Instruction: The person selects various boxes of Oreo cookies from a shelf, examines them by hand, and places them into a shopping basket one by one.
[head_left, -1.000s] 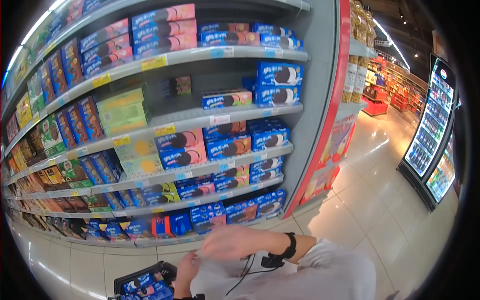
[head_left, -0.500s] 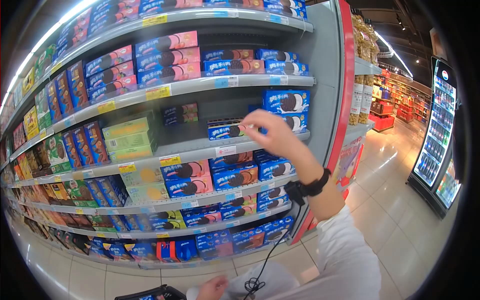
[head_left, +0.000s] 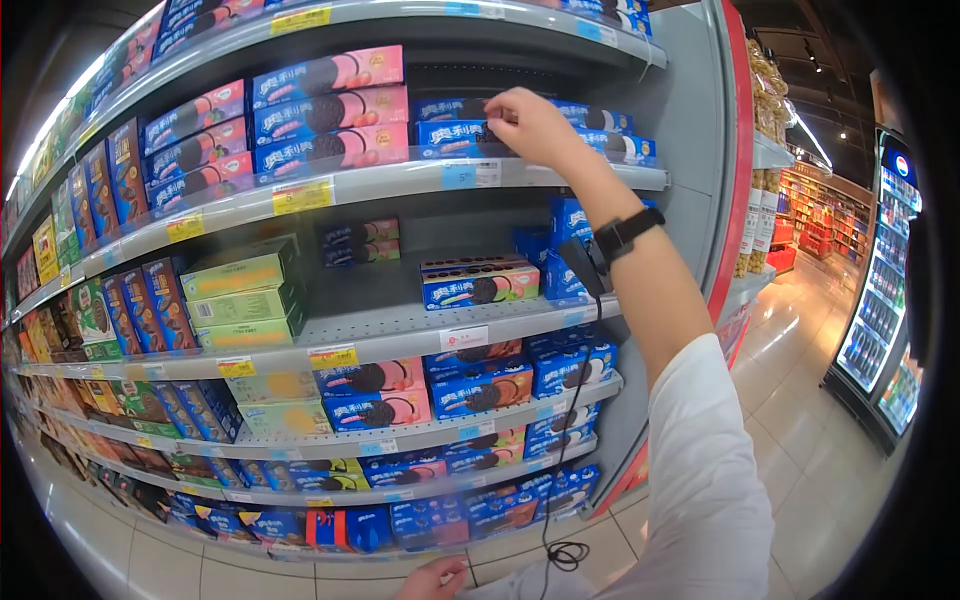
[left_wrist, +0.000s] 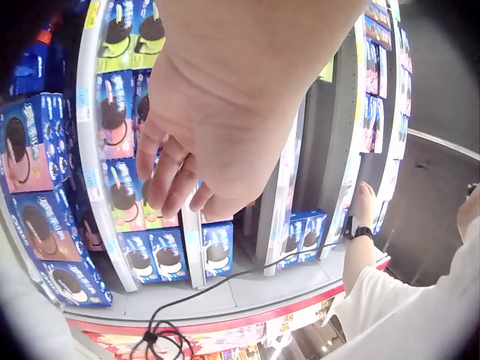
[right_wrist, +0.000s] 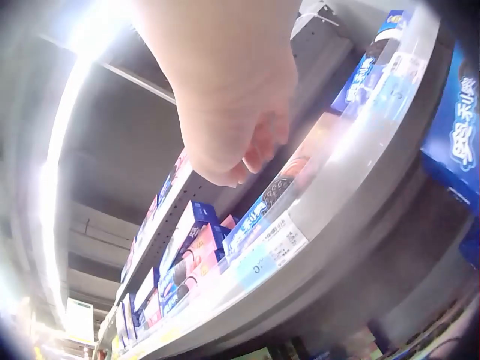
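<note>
My right hand (head_left: 537,125) reaches over the upper shelf, its bent fingers close above a blue cookie box (head_left: 452,134) with a dark cookie printed on it. In the right wrist view, the fingers (right_wrist: 259,154) hang over the back of that cookie box (right_wrist: 281,195), with no box between them. Beside it on the right lies a blue-and-white cookie box (head_left: 625,148). Low in front of the body is my left hand (left_wrist: 217,127), fingers loosely bent and holding nothing. Behind it in the left wrist view stand blue cookie boxes (left_wrist: 124,195).
Pink-and-blue cookie boxes (head_left: 330,115) are stacked left of the right hand. Green boxes (head_left: 240,290) and a single row of cookie boxes (head_left: 480,285) stand one shelf lower. A clear lip and price tags (head_left: 470,175) line the shelf edge. A black cable (head_left: 560,470) dangles from the right wrist.
My right hand has risen from near the body, past the middle shelf, to the upper shelf's cookie boxes. The left hand stays low; the basket has left the head view.
</note>
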